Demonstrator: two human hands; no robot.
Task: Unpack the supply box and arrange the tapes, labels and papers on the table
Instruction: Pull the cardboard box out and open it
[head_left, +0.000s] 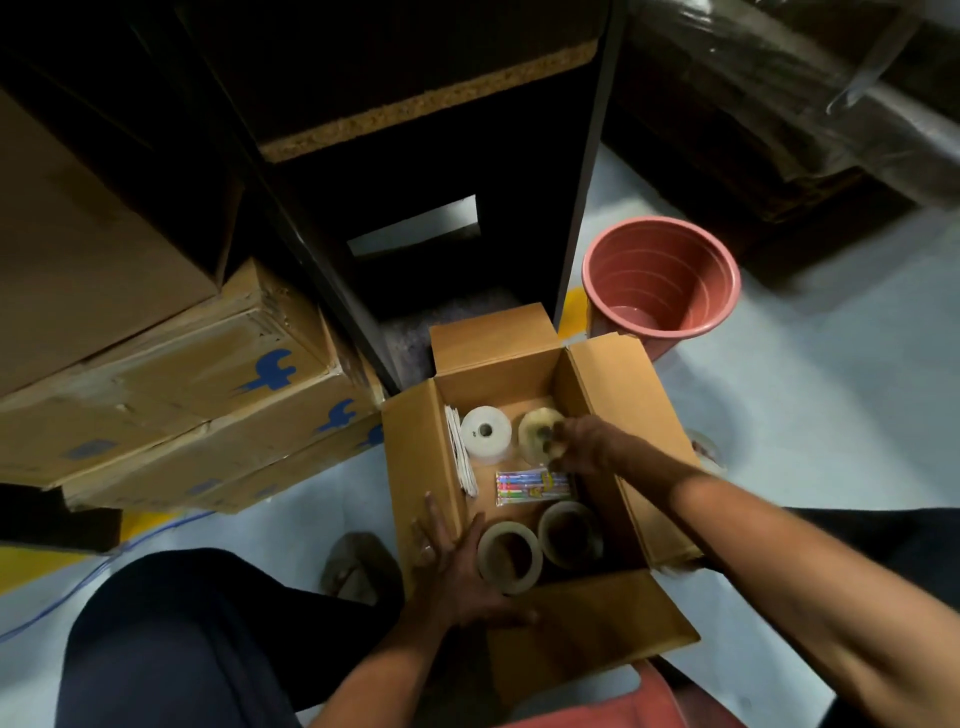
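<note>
Down on the pale floor, the open supply box (519, 467) sits hemmed in: dark shelving behind, stacked cartons (171, 395) with blue logos to the left, a pink bucket (662, 280) far right. The left hand (452, 561) lies flat, fingers spread, on the box's left wall. The right hand (579, 441) pinches a clear tape roll (537, 434) inside, beside a white label roll (485, 431), a pen pack (530, 486) and two brown tape rolls (540, 545).

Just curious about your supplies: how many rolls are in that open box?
4. A white roll at the back left, a clear roll under the right hand, and two tape rolls nearest you. More may be hidden.
</note>
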